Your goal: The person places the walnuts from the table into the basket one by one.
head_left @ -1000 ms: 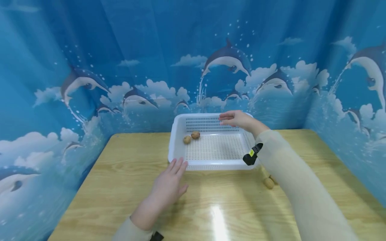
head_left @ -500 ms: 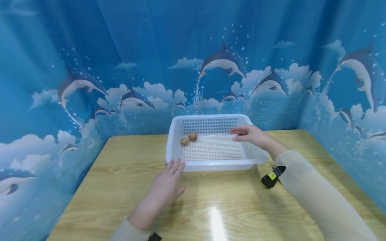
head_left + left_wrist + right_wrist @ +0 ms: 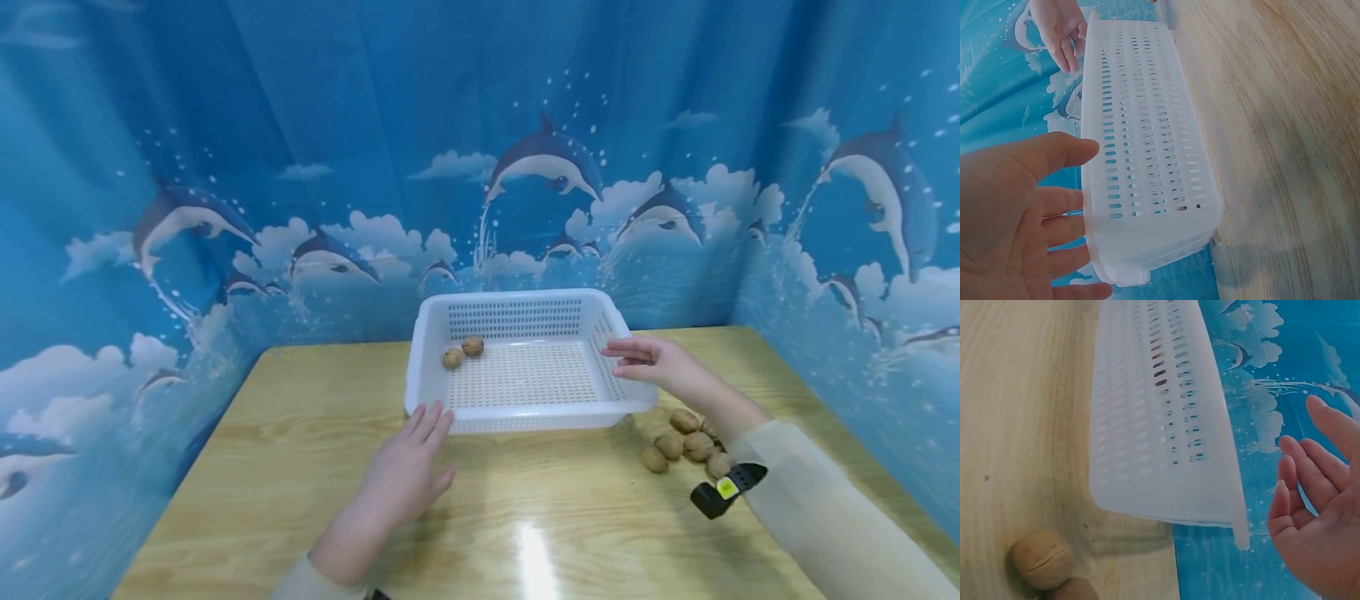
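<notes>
White perforated plastic basket [image 3: 525, 414] sits upright toward the back of the wood-grain surface [image 3: 315, 433], long side facing me. Two walnuts [image 3: 452, 358] inside, just beside each other at the left end of the floor. My left hand [image 3: 405, 471] is at the near-left corner, fingers extended, thumb spread apart from them, fingertips at the rim; whether they press it I cannot tell. My right hand [image 3: 660, 364] hovers over the right end, thumb and lightly bent fingers apart. Walnut cluster [image 3: 698, 447] on the surface near the basket's near-right corner, partly hidden by my right arm. Black device [image 3: 711, 500] strapped over the cream sleeve [image 3: 832, 517]. Blue dolphin-print curtain [image 3: 420, 108] behind.
</notes>
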Demonstrator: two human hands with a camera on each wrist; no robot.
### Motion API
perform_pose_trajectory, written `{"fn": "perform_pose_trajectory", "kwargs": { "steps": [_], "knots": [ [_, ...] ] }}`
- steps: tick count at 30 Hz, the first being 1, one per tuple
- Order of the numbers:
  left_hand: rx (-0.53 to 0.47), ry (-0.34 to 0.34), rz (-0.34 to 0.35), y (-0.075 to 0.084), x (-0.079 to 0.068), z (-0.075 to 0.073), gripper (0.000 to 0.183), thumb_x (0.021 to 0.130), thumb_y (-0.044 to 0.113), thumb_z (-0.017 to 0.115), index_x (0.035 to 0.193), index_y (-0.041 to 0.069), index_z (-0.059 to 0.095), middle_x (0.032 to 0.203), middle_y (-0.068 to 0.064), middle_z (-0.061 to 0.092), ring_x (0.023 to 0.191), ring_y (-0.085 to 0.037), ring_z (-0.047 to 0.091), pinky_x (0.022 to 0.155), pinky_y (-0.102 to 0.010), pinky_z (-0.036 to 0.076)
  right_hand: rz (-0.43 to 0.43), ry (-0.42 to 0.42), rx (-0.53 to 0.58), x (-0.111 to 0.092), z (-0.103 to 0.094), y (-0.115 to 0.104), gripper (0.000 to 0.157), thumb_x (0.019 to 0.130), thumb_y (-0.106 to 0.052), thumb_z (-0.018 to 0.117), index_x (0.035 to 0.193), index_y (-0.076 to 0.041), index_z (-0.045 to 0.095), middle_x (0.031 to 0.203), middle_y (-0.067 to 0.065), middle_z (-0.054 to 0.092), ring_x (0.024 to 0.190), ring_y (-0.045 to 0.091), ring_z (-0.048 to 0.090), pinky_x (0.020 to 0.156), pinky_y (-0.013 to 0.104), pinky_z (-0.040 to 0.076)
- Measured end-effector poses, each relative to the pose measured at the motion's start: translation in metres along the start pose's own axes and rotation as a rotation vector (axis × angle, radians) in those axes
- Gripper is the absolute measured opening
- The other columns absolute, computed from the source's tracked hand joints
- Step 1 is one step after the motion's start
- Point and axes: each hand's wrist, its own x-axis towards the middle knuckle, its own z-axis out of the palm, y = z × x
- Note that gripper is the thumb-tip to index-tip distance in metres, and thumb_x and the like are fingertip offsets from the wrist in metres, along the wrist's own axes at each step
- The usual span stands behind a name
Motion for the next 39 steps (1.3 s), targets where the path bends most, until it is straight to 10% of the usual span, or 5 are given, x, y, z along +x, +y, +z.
{"fn": "perform_pose_trajectory", "kwargs": {
  "steps": [8,17,25,30,39],
  "knots": [
    [0.003,-0.015,0.004,0.000,-0.001,-0.001,0.071,0.080,0.033,0.071,0.138,0.002,0.042,0.145,-0.017,0.035,0.130,-0.038,0.034,0.102,-0.049,0.036,-0.040,0.107,-0.014,-0.033,0.004,0.019,0.054,0.093,-0.026,0.058,0.138,-0.001,0.042,0.136,0.017,0.048,0.119,0.034,0.047,0.093,0.039,0.046],
    [-0.002,-0.002,0.008,-0.002,-0.006,0.000,0.070,0.080,0.032,0.071,0.137,0.001,0.044,0.144,-0.018,0.036,0.130,-0.038,0.035,0.100,-0.051,0.038,-0.059,0.200,0.030,-0.063,0.016,0.043,0.054,0.091,-0.024,0.062,0.136,0.000,0.044,0.129,0.001,0.057,0.105,-0.003,0.053,0.083,0.013,0.046],
    [0.009,0.005,0.018,-0.002,-0.003,0.000,0.071,0.081,0.033,0.071,0.138,0.003,0.042,0.145,-0.016,0.035,0.131,-0.036,0.035,0.102,-0.049,0.036,-0.087,0.366,-0.076,-0.081,0.029,0.067,0.046,0.088,-0.018,0.065,0.127,0.003,0.052,0.118,-0.005,0.063,0.094,-0.003,0.055,0.075,0.013,0.049],
    [0.008,0.005,0.021,-0.002,-0.001,0.001,0.071,0.080,0.032,0.072,0.138,0.002,0.043,0.144,-0.017,0.035,0.130,-0.037,0.035,0.101,-0.050,0.037,-0.081,0.277,-0.160,-0.082,0.039,0.080,0.043,0.084,-0.017,0.069,0.119,0.005,0.058,0.114,0.016,0.063,0.093,0.008,0.059,0.077,0.017,0.050],
    [0.013,0.009,0.023,-0.002,-0.002,0.000,0.071,0.080,0.032,0.071,0.137,0.001,0.043,0.144,-0.018,0.036,0.130,-0.038,0.035,0.101,-0.050,0.037,-0.133,0.245,-0.330,-0.076,0.049,0.096,0.040,0.077,-0.015,0.075,0.110,0.005,0.064,0.106,0.013,0.067,0.085,0.009,0.059,0.074,0.024,0.052]
  ]
}}
